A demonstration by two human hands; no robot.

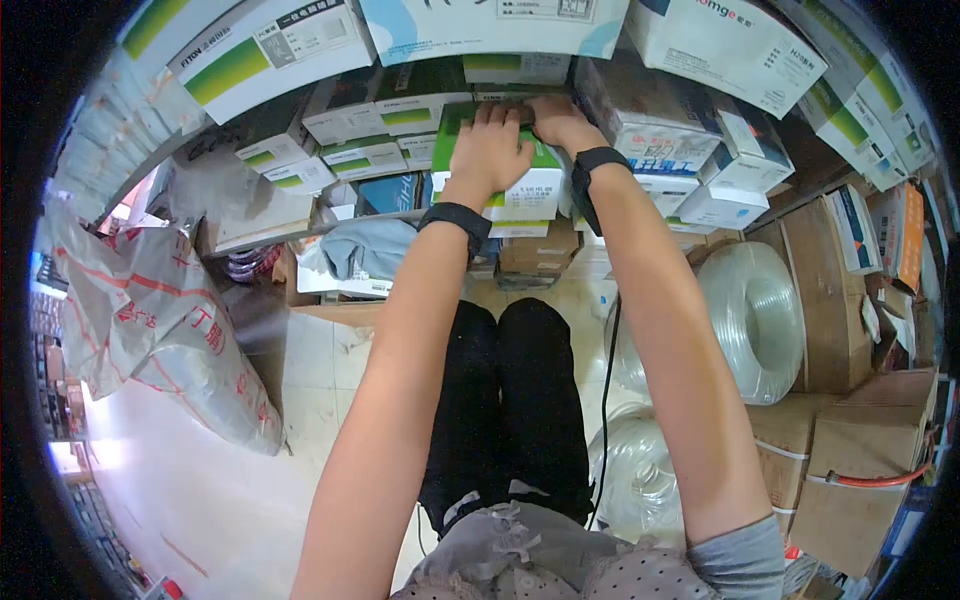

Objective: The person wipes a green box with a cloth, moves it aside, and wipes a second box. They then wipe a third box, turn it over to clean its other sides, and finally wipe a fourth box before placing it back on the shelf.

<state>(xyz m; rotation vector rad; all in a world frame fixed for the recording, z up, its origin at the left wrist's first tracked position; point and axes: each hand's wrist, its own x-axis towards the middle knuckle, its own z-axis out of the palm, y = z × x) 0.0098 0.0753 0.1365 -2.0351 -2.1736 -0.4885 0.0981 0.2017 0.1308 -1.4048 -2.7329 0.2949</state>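
Observation:
A green-and-white carton (525, 200) sits on the shelf in front of me, between stacks of other boxes. My left hand (490, 150) lies on its green top with the fingers stretched forward and the thumb out to the side. At the carton's far right corner is my right hand (558, 120), bent inward. Its fingertips are mostly hidden, and a small dark patch shows beside them that I cannot make out. Both wrists wear black bands.
White-and-green boxes (410, 113) stand left of the carton, and a large box (650, 120) stands right. More cartons (490, 25) line the shelf above. Coils of clear hose (750, 320) lie at right, near cardboard boxes (860, 450). A plastic sack (170, 320) stands left.

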